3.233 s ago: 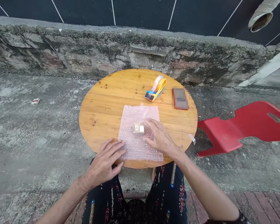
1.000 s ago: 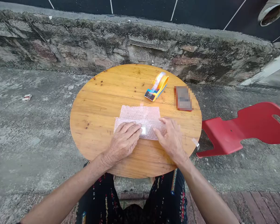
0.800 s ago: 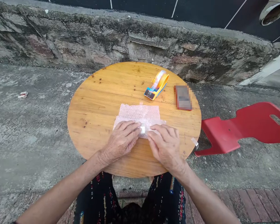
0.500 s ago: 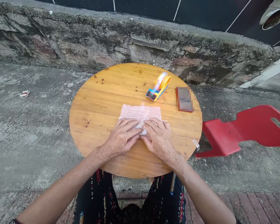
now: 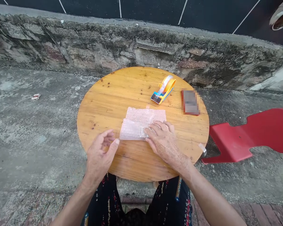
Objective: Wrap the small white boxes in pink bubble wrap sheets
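A sheet of pinkish bubble wrap [image 5: 134, 128] lies on the round wooden table [image 5: 101, 106], its near part folded over. On the fold rests a small clear, flat piece [image 5: 143, 132], partly covered by fingers; its kind is hard to make out. My right hand [image 5: 162, 135] lies over the right side of the wrap, fingers stretched and pressing down. My left hand [image 5: 102, 152] is at the wrap's left edge, fingers curved and apart from the thumb, with nothing visible in it. The thumb tip is close to the wrap's corner.
A yellow and blue tape dispenser [image 5: 163, 90] stands behind the wrap. To its right lies a blurred-out reddish flat object [image 5: 191, 103]. A strip of tape [image 5: 202, 149] hangs at the table's right edge. Beside the table is a red chair [image 5: 247, 135]; a stone wall [image 5: 103, 47] runs behind.
My left hand has lifted off the wrap and moved left to its edge, uncovering the folded part. My right hand stays on the wrap. The whole view has shifted slightly.
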### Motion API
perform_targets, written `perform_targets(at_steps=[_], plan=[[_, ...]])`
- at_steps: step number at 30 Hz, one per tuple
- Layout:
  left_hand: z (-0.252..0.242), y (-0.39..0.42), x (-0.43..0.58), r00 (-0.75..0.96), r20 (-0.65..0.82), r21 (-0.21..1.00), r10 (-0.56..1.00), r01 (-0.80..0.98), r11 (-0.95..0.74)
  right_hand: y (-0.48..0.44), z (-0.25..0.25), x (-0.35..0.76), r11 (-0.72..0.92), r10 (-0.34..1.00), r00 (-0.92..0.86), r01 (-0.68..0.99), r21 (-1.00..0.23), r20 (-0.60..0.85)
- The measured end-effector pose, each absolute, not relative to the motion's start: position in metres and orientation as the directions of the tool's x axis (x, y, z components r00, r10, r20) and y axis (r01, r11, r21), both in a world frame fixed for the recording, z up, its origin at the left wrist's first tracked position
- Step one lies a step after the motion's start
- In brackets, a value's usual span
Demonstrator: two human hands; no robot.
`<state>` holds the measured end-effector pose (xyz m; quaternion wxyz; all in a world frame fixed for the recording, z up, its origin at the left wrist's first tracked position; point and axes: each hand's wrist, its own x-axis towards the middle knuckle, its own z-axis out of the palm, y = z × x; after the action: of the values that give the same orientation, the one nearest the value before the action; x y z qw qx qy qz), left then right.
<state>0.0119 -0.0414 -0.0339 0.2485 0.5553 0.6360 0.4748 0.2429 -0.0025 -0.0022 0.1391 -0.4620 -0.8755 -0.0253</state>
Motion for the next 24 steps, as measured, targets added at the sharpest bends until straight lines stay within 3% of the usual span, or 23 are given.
perform_targets(at_steps=[3,6,12,19,24], plan=[[-0.040,-0.052,0.014,-0.248,-0.221,0.967,0.943,0.071,0.245,-0.002,-0.001,0.243,0.574,0.803,-0.543,0.815,-0.074,0.245],[-0.029,-0.040,0.019,-0.131,-0.398,0.917,0.908,-0.034,0.397,-0.002,-0.001,0.244,0.581,0.799,-0.553,0.811,-0.069,0.238],[-0.004,0.000,0.025,0.036,-0.480,0.874,0.876,0.101,0.475,0.000,-0.001,0.245,0.593,0.777,-0.562,0.805,-0.029,0.285],[-0.002,0.012,0.033,-0.069,-0.545,0.820,0.835,0.165,0.549,0.004,0.003,0.244,0.657,0.707,-0.648,0.750,0.075,0.283],[-0.001,0.016,0.041,-0.047,-0.609,0.781,0.792,0.140,0.608,0.006,0.006,0.244,0.667,0.699,-0.669,0.737,0.106,0.254]])
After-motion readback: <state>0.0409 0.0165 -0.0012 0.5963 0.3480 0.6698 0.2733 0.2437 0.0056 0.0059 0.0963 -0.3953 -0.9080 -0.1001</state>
